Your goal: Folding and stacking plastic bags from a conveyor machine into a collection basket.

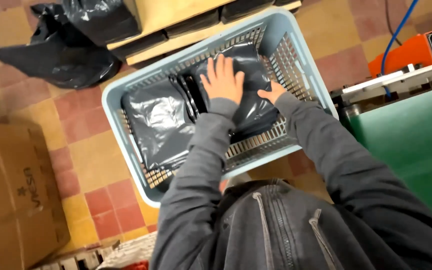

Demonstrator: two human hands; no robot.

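A light blue plastic crate (121, 131) stands on the tiled floor with grey plastic mailer bags in it. My left hand (222, 80) lies flat, fingers spread, on the top grey bag (252, 62) at the crate's right side. My right hand (271, 93) touches the same bag's right edge; its fingers are partly hidden. Another grey bag (160, 125) lies flat in the crate's left half. Both arms wear grey sleeves.
A brown cardboard box (13, 195) sits at the left. Black plastic bags (58, 47) lie at the top left beside a wooden pallet (176, 20). A green table (416, 145) with an orange machine (416, 50) and blue cable stands at the right.
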